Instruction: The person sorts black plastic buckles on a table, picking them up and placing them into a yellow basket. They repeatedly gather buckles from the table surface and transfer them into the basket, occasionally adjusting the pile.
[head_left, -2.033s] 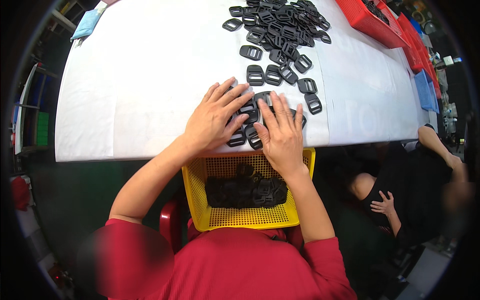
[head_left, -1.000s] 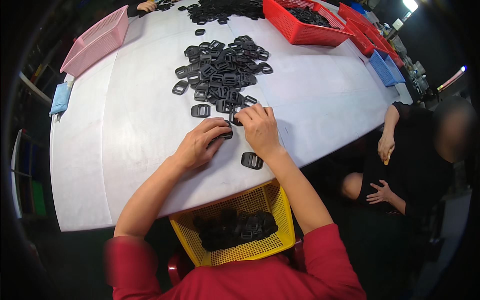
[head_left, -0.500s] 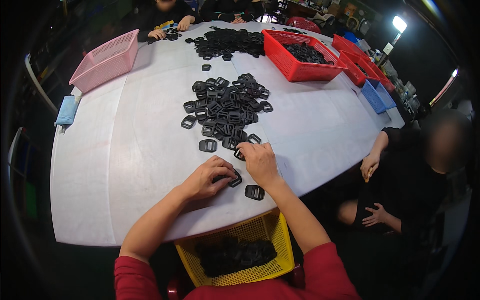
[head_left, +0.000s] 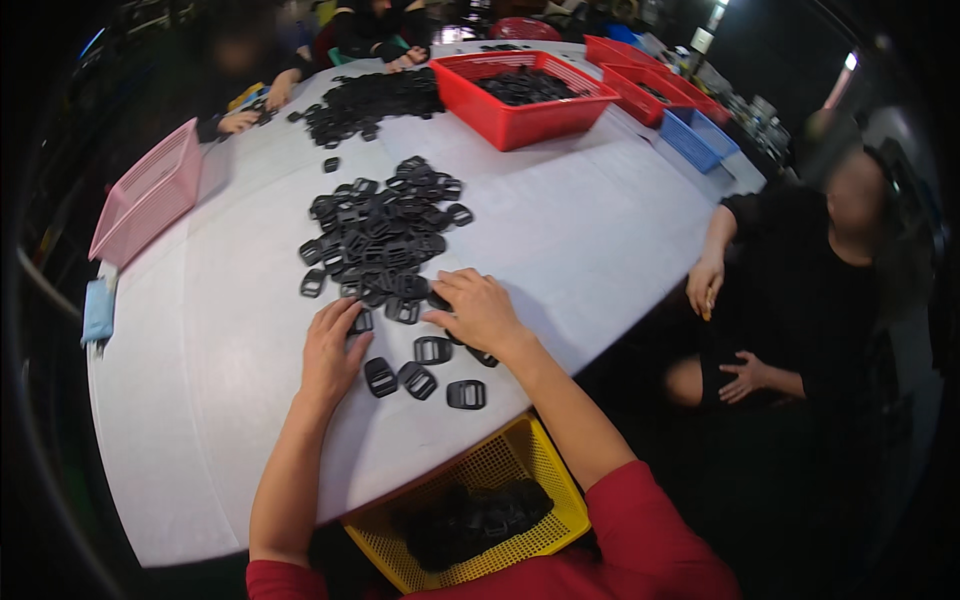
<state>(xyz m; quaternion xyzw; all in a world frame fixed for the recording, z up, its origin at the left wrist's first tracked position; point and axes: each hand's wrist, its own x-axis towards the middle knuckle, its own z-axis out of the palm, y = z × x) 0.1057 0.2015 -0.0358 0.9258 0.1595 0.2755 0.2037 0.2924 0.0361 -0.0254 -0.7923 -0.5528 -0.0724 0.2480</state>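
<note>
A heap of black plastic strap buckles (head_left: 375,235) lies on the white-covered table in front of me. My left hand (head_left: 330,352) rests at the heap's near left edge, thumb apart from the fingers, beside a buckle (head_left: 362,322) that it partly covers. At the near right edge, my right hand (head_left: 480,308) has its fingers spread over a buckle (head_left: 437,300), largely hidden beneath them. Between and below the hands are several loose buckles: one tilted buckle (head_left: 380,377), a neighbouring buckle (head_left: 417,380), another buckle (head_left: 433,350) and the nearest buckle (head_left: 466,394).
Below the table edge sits a yellow basket (head_left: 560,470) with dark pieces inside. A pink basket (head_left: 150,190) stands at left, a red basket (head_left: 520,125) of black parts at the back. One person (head_left: 800,290) sits at right; others work at the far side.
Both hands have moved apart and toward the near side of the heap. More loose buckles now lie near the front edge. The view has shifted, so the table sits further left.
</note>
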